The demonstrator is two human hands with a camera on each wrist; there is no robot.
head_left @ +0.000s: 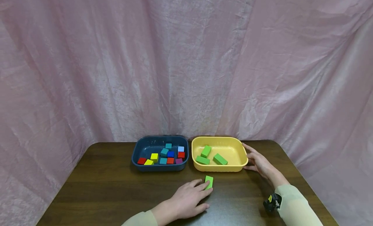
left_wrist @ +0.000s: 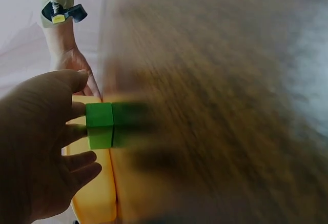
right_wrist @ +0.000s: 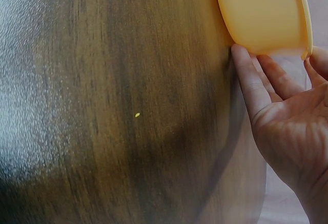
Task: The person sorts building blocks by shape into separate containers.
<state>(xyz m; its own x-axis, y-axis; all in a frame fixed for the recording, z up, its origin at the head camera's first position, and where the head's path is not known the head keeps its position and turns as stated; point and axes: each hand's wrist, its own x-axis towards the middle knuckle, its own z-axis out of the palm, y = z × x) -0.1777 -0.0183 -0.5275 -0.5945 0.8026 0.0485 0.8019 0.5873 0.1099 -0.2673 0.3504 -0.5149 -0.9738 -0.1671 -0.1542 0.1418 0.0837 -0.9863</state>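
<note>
In the head view my left hand point(head_left: 190, 197) lies low over the table, its fingertips on a green block point(head_left: 209, 182) in front of the yellow tub point(head_left: 221, 168). The left wrist view shows that green block point(left_wrist: 100, 125) at the fingertips, with the thumb apart from it. My right hand point(head_left: 260, 162) is at the tub's right end. Seen from the right wrist, its extended fingers point(right_wrist: 251, 80) touch the end wall of the yellow tub point(right_wrist: 266, 16). Three green blocks point(head_left: 220, 159) lie inside the tub.
A dark blue tub point(head_left: 158, 168) stands just left of the yellow one, holding several coloured cubes: red, yellow point(head_left: 154, 157), teal, blue and purple. Both tubs are near the back edge of the brown wooden table point(head_left: 96, 187). A pink curtain point(head_left: 186, 64) hangs behind.
</note>
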